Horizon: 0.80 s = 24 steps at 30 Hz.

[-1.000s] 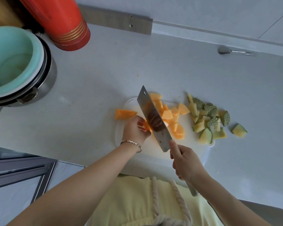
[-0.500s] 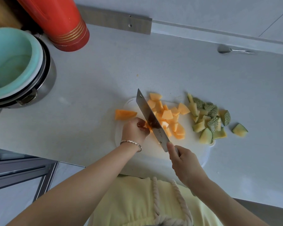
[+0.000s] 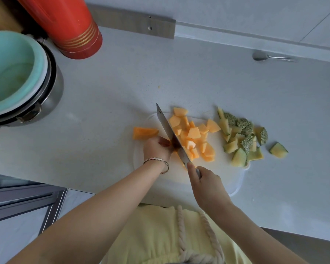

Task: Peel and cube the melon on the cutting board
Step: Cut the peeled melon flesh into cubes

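A white cutting board lies on the grey counter. Orange melon cubes are heaped in its middle. A pile of green netted rind pieces sits at its right edge. My right hand grips the handle of a cleaver, whose blade stands edge-down on the board. My left hand has curled fingers pressed on a melon piece right against the blade's left side; most of that piece is hidden. A peeled orange melon slice lies just left of the blade at the board's left edge.
One rind piece lies off the board to the right. A metal pot holding a teal bowl stands at far left, a red thermos behind it. A spoon lies by the back wall.
The cleaver has come down from a raised, tilted pose to edge-down on the board beside my left fingers. My right hand moved slightly forward. My left hand stayed in place.
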### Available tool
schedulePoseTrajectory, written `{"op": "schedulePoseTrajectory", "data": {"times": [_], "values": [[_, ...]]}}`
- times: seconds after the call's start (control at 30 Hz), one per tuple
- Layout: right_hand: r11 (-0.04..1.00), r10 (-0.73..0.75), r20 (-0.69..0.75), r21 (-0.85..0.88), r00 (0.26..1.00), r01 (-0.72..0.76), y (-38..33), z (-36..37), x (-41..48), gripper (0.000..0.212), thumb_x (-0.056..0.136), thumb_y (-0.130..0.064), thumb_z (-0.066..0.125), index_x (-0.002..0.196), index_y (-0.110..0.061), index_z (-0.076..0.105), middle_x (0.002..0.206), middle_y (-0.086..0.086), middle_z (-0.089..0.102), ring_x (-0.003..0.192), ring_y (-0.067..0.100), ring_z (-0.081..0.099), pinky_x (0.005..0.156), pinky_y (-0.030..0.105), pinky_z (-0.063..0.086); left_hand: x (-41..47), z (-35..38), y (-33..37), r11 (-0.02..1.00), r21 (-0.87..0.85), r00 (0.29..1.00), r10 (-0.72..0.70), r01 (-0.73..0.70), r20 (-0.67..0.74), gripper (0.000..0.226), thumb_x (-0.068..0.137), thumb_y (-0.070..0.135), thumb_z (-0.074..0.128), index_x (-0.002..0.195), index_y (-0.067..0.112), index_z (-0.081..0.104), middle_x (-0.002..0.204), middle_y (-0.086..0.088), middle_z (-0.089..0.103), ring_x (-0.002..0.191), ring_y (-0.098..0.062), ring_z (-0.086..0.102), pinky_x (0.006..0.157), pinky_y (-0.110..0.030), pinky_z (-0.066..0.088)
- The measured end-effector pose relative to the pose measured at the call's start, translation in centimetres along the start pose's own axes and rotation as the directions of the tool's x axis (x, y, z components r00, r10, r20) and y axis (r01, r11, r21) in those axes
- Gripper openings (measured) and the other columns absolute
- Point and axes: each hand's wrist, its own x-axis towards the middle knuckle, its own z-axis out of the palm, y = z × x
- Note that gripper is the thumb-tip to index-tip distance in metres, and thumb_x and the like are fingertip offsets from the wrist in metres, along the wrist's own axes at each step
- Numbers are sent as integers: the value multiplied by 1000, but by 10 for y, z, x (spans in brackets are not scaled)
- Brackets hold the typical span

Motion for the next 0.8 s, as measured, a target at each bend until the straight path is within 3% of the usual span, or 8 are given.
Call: {"op": "schedulePoseTrajectory", "data": {"times": [0.3, 0.43, 0.5, 0.57, 0.63, 0.7, 0.77, 0.8], "values": [[999, 5, -19, 41, 1000, -5, -9, 16, 21, 51, 96, -48, 34, 60, -13, 27, 56, 1, 34, 52, 17, 29, 49, 30, 26, 3, -1, -4, 999, 21, 999, 41, -41, 1, 25, 72, 6, 70, 59, 24, 59, 71, 0, 66, 80, -30, 67, 79, -45, 57], [914, 102, 80, 385, 992, -125, -11, 8, 36, 50, 95, -53, 34, 69, -10, 42, 55, 4, 38, 43, 17, 35, 45, 25, 34, 1, -1, -4, 993, 66, 995, 100, -100, 2, 17, 78, 7, 65, 66, 19, 59, 74, -3, 65, 83, -31, 66, 80, -44, 56], [816, 141, 180, 536, 974, -217, -10, -5, 36, 49, 95, -52, 36, 71, -10, 43, 50, 2, 34, 37, 14, 29, 41, 21, 28, -3, -5, 0, 977, 125, 985, 172, -171, 6, 10, 82, 4, 59, 82, 14, 62, 85, -7, 67, 87, -30, 65, 83, -36, 54], [788, 134, 219, 568, 967, -238, -5, -20, 31, 50, 94, -54, 38, 71, -10, 42, 48, 1, 30, 37, 14, 26, 41, 19, 26, -9, -13, 4, 918, 248, 947, 321, -309, -10, 16, 84, 3, 56, 96, 9, 64, 92, -8, 67, 86, -24, 64, 77, -25, 48], [809, 110, 217, 548, 970, -214, 1, -35, 25, 51, 92, -56, 39, 71, -10, 41, 46, 0, 28, 37, 14, 23, 40, 18, 24, -14, -23, 13, 765, 332, 805, 593, -552, -28, 17, 82, 2, 56, 96, 8, 64, 87, -7, 64, 77, -15, 58, 67, -19, 44], [841, 79, 215, 510, 973, -181, 6, -48, 23, 50, 91, -56, 38, 72, -10, 39, 44, -1, 25, 37, 14, 20, 42, 18, 20, -15, -31, 23, 473, 390, 516, 856, -790, 7, 13, 80, 8, 53, 90, 10, 61, 80, -6, 59, 74, -11, 49, 64, -17, 43], [879, 50, 213, 455, 976, -145, 8, -56, 24, 48, 92, -54, 38, 71, -10, 38, 42, -2, 24, 35, 13, 19, 42, 17, 18, -10, -33, 28, 185, 418, 256, 959, -889, 120, 11, 80, 15, 53, 89, 13, 59, 80, -5, 60, 77, -15, 49, 70, -22, 42], [889, 41, 218, 438, 975, -135, 9, -57, 25, 47, 92, -53, 38, 71, -11, 38, 42, -3, 25, 34, 12, 19, 42, 16, 18, -7, -32, 31, 77, 414, 174, 964, -907, 202, 10, 80, 17, 54, 89, 15, 57, 84, -4, 62, 78, -15, 50, 71, -25, 43]]}}
